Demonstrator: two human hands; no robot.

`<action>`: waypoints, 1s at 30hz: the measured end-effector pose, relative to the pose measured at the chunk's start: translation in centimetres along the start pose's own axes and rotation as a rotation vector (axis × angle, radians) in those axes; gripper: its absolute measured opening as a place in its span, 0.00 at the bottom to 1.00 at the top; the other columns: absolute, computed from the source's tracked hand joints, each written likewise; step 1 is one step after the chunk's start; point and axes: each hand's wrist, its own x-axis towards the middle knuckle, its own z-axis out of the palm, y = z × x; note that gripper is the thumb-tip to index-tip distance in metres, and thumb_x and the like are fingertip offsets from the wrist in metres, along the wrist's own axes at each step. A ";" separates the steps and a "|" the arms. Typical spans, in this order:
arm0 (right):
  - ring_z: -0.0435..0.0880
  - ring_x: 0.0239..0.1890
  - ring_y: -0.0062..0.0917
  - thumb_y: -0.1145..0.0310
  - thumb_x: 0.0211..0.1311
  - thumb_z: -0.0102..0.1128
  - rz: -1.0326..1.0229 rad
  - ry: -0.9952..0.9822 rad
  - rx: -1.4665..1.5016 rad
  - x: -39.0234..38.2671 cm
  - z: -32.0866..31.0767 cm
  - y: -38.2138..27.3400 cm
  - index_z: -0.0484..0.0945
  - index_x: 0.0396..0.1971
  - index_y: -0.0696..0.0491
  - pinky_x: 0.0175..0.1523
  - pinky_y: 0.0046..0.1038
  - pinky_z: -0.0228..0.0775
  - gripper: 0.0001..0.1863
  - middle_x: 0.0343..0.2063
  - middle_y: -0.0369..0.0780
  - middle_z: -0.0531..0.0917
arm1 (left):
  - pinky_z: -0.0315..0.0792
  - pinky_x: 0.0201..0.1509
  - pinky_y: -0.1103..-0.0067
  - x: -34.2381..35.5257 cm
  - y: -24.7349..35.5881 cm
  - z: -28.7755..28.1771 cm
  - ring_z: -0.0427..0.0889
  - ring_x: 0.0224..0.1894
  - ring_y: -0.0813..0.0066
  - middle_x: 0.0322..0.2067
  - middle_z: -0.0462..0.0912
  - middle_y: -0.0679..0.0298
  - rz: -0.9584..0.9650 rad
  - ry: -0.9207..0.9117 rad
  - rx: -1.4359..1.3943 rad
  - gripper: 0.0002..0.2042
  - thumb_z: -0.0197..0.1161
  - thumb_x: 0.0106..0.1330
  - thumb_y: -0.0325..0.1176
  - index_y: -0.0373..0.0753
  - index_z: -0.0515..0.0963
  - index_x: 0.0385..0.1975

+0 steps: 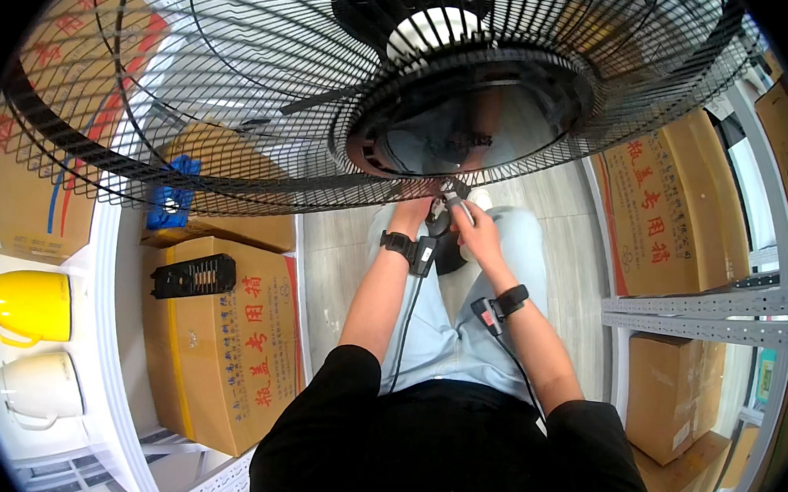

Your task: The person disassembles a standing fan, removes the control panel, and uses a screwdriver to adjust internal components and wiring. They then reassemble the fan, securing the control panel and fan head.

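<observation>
A large black fan (471, 123) with a round wire guard fills the upper part of the head view. Below its rim my right hand (483, 240) is closed around a slim grey-silver tool (459, 207); its tip meets dark parts under the guard, and I cannot make out its exact kind. Close beside it on the left is my left hand (407, 216), reaching up under the guard's lower edge. The guard and dark parts hide its fingers, so whether it grips anything does not show. Both wrists wear black straps with small cabled modules.
Shelves with cardboard boxes (222, 348) flank me on the left, and more boxes (675, 206) stand on the right rack (709, 314). A black slotted plastic part (194, 276) lies on a left box, near a blue packet (174, 196). Yellow (33, 305) and white (44, 386) pitchers stand far left.
</observation>
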 end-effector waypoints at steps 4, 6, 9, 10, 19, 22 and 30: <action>0.78 0.23 0.16 0.53 0.62 0.59 -0.427 0.334 -0.417 -0.1 1.2 1.9 0.75 0.51 0.53 0.26 0.22 0.70 0.24 0.29 0.40 0.82 | 0.67 0.31 0.77 0.3 -0.1 -1.1 0.72 0.30 0.75 0.34 0.70 0.69 0.090 -0.007 0.138 0.17 0.51 0.64 0.44 0.44 0.68 0.49; 0.79 0.25 0.16 0.52 0.62 0.59 -0.153 0.133 -0.043 -0.4 1.2 1.3 0.72 0.54 0.52 0.26 0.20 0.69 0.25 0.28 0.38 0.81 | 0.66 0.27 0.77 -0.3 -0.7 -0.9 0.71 0.25 0.75 0.28 0.69 0.70 0.131 0.061 0.263 0.13 0.51 0.65 0.44 0.43 0.70 0.43; 0.75 0.21 0.14 0.50 0.66 0.53 0.269 -0.249 0.631 0.3 1.1 1.1 0.68 0.55 0.54 0.21 0.16 0.64 0.27 0.28 0.35 0.78 | 0.62 0.19 0.76 -1.5 -1.4 -0.4 0.66 0.13 0.76 0.12 0.62 0.73 -0.009 0.149 0.244 0.11 0.50 0.66 0.39 0.46 0.68 0.20; 0.73 0.20 0.13 0.49 0.66 0.52 0.321 -0.364 0.811 0.8 0.2 1.7 0.69 0.53 0.55 0.21 0.16 0.63 0.26 0.27 0.35 0.78 | 0.62 0.18 0.76 -1.1 -1.1 -0.5 0.65 0.12 0.76 0.11 0.60 0.73 -0.001 0.181 0.235 0.12 0.50 0.65 0.38 0.48 0.66 0.18; 0.78 0.23 0.16 0.53 0.64 0.56 -0.443 0.373 -0.332 0.4 1.5 2.8 0.75 0.49 0.52 0.24 0.19 0.67 0.21 0.29 0.37 0.81 | 0.68 0.41 0.80 0.7 -0.2 -1.4 0.73 0.32 0.83 0.32 0.76 0.72 0.095 -0.096 0.254 0.16 0.46 0.68 0.45 0.44 0.73 0.46; 0.78 0.23 0.17 0.52 0.65 0.55 -0.228 0.237 -0.105 -0.4 1.5 1.7 0.74 0.50 0.52 0.22 0.18 0.65 0.21 0.30 0.40 0.82 | 0.70 0.38 0.78 -1.3 -0.6 0.0 0.74 0.32 0.81 0.34 0.76 0.72 0.039 -0.106 0.264 0.18 0.47 0.67 0.48 0.46 0.73 0.51; 0.77 0.20 0.21 0.52 0.68 0.51 0.400 -0.301 0.920 1.6 -2.0 3.1 0.73 0.46 0.55 0.19 0.16 0.64 0.20 0.28 0.42 0.82 | 0.69 0.34 0.75 -1.2 0.2 1.2 0.76 0.33 0.75 0.35 0.76 0.71 0.076 -0.025 0.281 0.18 0.53 0.64 0.48 0.47 0.73 0.48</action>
